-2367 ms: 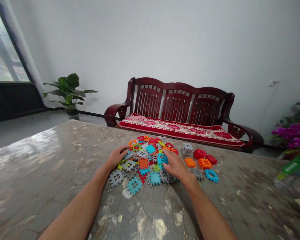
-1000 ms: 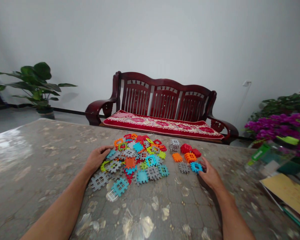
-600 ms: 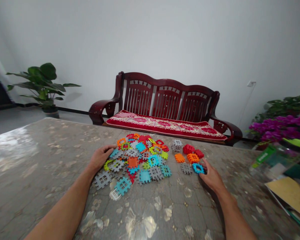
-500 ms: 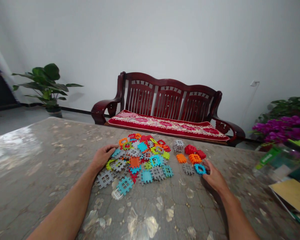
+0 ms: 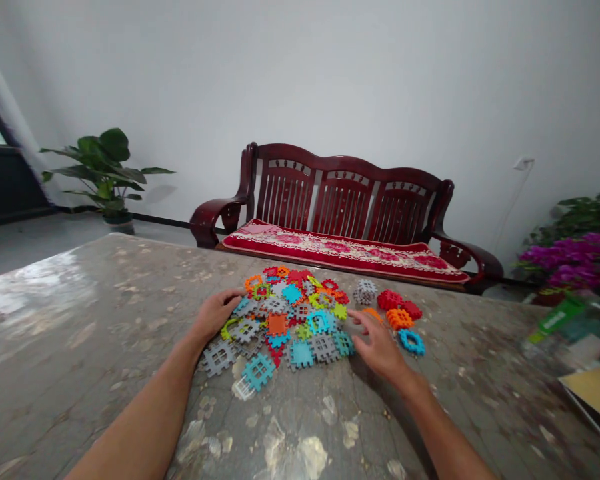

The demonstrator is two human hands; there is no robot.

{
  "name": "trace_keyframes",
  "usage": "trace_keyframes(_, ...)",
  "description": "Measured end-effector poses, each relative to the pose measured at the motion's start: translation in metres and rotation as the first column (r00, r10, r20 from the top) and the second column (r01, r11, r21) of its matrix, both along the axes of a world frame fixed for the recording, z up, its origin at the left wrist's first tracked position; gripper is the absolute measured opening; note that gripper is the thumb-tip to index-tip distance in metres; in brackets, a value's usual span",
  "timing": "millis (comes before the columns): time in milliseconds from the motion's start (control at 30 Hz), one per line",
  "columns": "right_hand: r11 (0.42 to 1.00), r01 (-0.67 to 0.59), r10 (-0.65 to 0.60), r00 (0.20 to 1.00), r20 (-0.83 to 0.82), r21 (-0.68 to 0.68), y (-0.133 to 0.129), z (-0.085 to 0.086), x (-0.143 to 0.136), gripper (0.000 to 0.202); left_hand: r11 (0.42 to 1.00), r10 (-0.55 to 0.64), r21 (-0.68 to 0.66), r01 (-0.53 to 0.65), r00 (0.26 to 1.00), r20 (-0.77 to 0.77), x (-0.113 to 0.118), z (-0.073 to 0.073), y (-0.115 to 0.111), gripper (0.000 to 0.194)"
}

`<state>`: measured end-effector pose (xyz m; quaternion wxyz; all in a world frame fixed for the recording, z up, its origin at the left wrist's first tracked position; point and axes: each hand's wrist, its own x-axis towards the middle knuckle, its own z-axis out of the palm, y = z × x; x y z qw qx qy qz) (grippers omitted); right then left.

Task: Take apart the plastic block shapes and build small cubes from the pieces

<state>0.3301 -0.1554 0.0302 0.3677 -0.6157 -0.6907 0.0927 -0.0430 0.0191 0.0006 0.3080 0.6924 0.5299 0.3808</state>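
Observation:
A wide pile of colourful notched plastic tiles (image 5: 277, 325) lies on the patterned table (image 5: 130, 320). My left hand (image 5: 219, 312) rests at the pile's left edge, fingers apart, beside a blue tile. At the pile's right side is my right hand (image 5: 375, 341), its fingers spread near a yellow-green tile (image 5: 339, 311), with nothing visible in them. Beyond my right hand stand small groups of tiles: grey (image 5: 365, 292), red (image 5: 390, 299), orange (image 5: 399, 319) and a blue one (image 5: 411, 342). My right hand partly hides another orange tile.
Behind the table is a dark red wooden bench (image 5: 340, 200) with a red floral cushion (image 5: 340, 249). A clear container (image 5: 570, 327) and a tan book or folder (image 5: 595, 393) are on the table's right side. Purple flowers (image 5: 575, 260) stand farther right, a potted plant (image 5: 107, 173) at the left.
My right hand has moved left from the blue tile in the right-hand groups to the pile's right edge. My left hand stays by the pile. The view has shifted slightly.

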Motion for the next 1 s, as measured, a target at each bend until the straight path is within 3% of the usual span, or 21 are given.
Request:
trace_keyframes(233, 0.974, -0.206, 0.221, 0.951, 0.218, -0.090, 0.033, 0.014, -0.033, 0.070, 1.000, 0.001, 0.014, -0.001, 0.999, -0.039, 0.001, 0.000, 0.000, 0.042)
trace_keyframes(467, 0.958, -0.233, 0.279, 0.897, 0.344, -0.170, 0.042, 0.018, -0.038, 0.068, 1.000, -0.003, 0.013, 0.004, 0.997, -0.075, 0.003, 0.003, -0.003, 0.041)
trace_keyframes(767, 0.982, -0.182, 0.188, 0.940, 0.286, -0.049, 0.030, 0.015, -0.035, 0.068, 1.000, 0.001, 0.002, -0.001, 0.998, -0.069, 0.003, 0.003, -0.002, 0.042)
trace_keyframes(867, 0.992, -0.123, 0.120, 0.969, 0.215, 0.002, 0.019, 0.015, -0.011, 0.067, 1.000, -0.001, 0.022, 0.003, 0.996, -0.090, 0.003, 0.003, -0.001, 0.043)
trace_keyframes(1000, 0.996, 0.085, -0.087, 0.993, 0.079, 0.035, 0.000, 0.008, 0.039, 0.064, 1.000, 0.002, 0.014, 0.000, 0.991, -0.131, 0.003, 0.004, -0.001, 0.044)
